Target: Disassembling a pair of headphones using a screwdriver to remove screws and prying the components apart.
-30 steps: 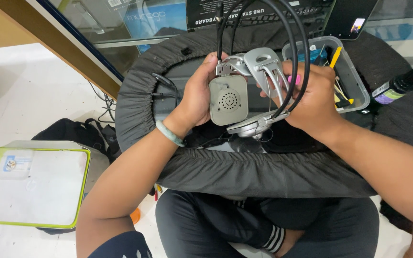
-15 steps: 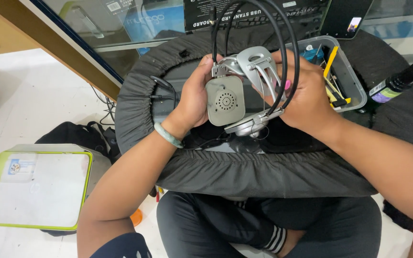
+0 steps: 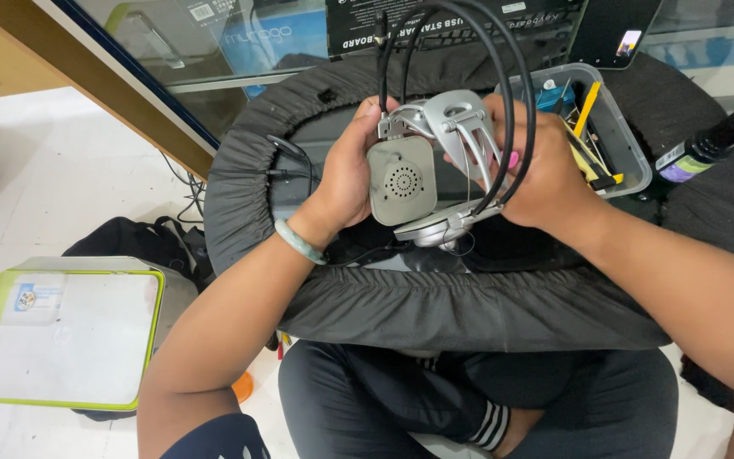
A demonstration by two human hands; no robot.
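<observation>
A silver-grey headset [image 3: 422, 174] with a square ear cup and round speaker grille is held up over a black padded round table [image 3: 435, 306]. My left hand [image 3: 346, 166] grips the ear cup's left side, thumb near its top. My right hand [image 3: 545, 174] holds the grey headband frame on the right. Black cables [image 3: 503, 76] loop up from the headset and arc over my right hand.
A clear plastic tray [image 3: 626, 149] of small tools sits behind my right hand. A dark bottle [image 3: 711, 144] lies at the far right. A black phone [image 3: 618, 34] and keyboard box stand at the back. A green-rimmed white box [image 3: 65, 336] lies on the floor at left.
Both hands keep their grip on the headset; it has shifted slightly and tilted a little. Nothing was picked up or let go.
</observation>
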